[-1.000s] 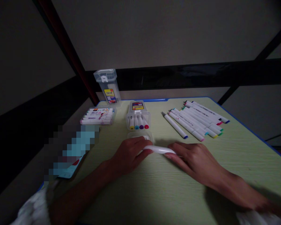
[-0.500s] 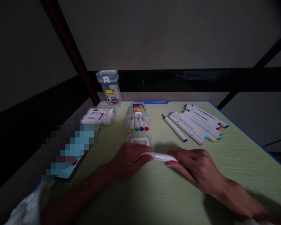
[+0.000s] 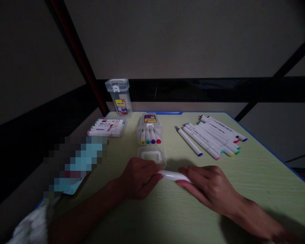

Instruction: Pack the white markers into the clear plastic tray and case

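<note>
A white marker is held level above the near part of the table, one end in each hand. My left hand pinches its left end between thumb and fingers. On the other end, my right hand grips with thumb below and fingers above; both marker tips are hidden. Just beyond lies the open lid of a clear plastic box on its side. Inside that box, several markers show yellow, blue, purple and red ends towards me.
Loose white markers lie side by side on the right of the green table. At back left stand an upright clear marker box and a flat pack of markers. A blurred light-blue object lies at the left edge.
Both hands and the marker have come slightly lower in view, and my right hand has shifted a little left along the marker. The view has tilted slightly; the other things stay put.
</note>
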The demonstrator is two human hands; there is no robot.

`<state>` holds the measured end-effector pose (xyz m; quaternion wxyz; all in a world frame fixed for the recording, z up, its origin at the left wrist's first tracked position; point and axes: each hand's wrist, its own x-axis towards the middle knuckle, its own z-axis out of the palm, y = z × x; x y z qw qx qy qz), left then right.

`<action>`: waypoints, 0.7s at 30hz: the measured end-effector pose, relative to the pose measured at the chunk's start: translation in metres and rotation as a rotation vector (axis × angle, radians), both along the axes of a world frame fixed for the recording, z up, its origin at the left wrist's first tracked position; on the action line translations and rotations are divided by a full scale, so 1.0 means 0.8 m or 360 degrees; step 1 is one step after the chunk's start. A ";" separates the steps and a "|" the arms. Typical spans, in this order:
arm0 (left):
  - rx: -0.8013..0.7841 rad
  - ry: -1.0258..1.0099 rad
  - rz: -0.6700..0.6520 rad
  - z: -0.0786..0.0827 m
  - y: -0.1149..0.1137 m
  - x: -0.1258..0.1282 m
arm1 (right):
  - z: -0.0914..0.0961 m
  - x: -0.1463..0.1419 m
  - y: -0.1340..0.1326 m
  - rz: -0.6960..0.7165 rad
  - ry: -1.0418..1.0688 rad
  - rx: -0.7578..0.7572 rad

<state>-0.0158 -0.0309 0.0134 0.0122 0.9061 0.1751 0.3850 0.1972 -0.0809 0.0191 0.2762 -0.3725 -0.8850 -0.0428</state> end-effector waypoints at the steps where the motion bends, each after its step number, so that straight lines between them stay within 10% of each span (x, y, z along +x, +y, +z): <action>1: 0.0076 -0.0017 0.0006 -0.001 0.000 0.000 | 0.000 -0.001 0.000 0.0011 0.0000 0.0010; 21: 0.0140 -0.0221 0.0068 -0.005 0.004 0.000 | 0.000 -0.002 -0.001 0.0045 0.0082 -0.0024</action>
